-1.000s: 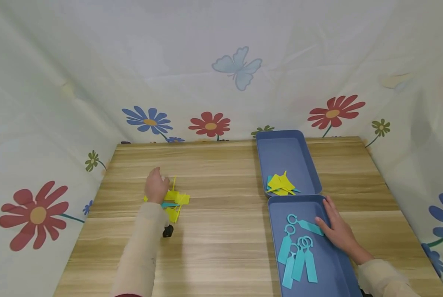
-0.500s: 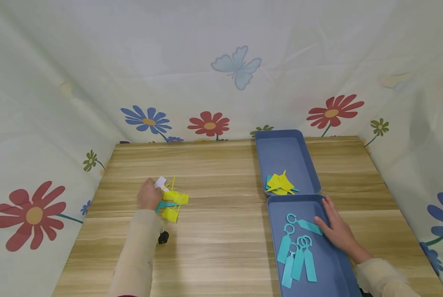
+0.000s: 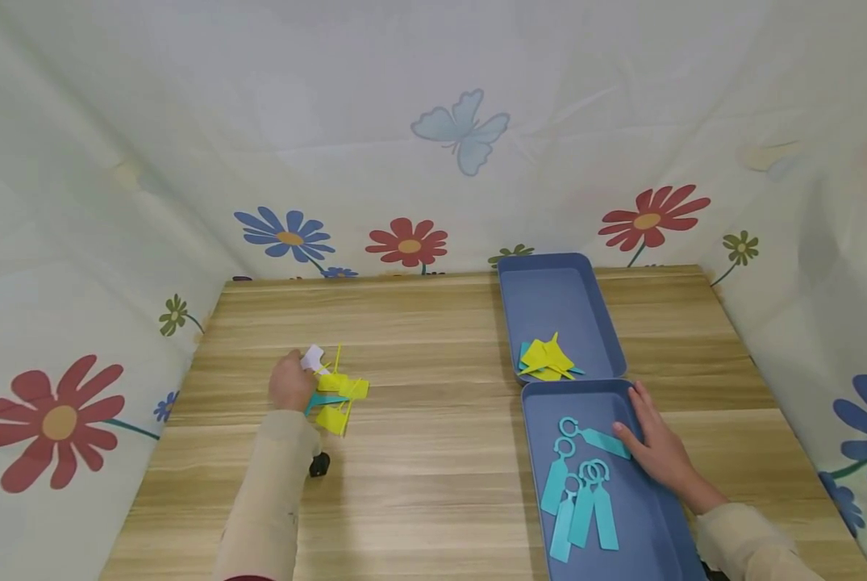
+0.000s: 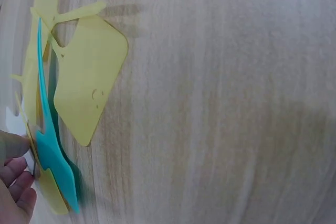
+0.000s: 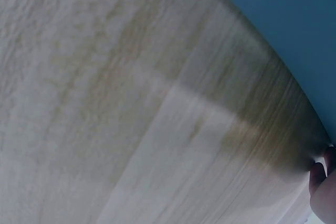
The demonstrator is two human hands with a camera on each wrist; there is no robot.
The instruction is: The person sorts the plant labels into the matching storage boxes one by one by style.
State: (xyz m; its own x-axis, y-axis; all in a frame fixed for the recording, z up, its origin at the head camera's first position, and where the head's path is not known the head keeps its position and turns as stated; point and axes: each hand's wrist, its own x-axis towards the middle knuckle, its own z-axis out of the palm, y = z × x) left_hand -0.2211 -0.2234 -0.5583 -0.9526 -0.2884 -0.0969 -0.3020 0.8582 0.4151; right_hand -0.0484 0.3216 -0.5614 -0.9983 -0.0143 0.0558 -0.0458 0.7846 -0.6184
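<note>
in the head view, the left hand (image 3: pixel 291 383) is over the tabletop (image 3: pixel 433 339), its grip drawn into a pinch on a white tag (image 3: pixel 312 357) at its 1 o'clock. at its 3 o'clock lie loose yellow tags (image 3: pixel 334 418), with a turquoise tag (image 3: pixel 327 399) among them. the right hand (image 3: pixel 661 452) rests on the near tray (image 3: pixel 651 524) at its 1 to 2 o'clock rim, fingers extended. that blue tray holds 5 turquoise ring tags (image 3: pixel 606 516). the far tray (image 3: pixel 560 307), just beside it at 11 o'clock, has a mixed pile (image 3: pixel 547 355) of yellow and turquoise at its 6 o'clock end.
</note>
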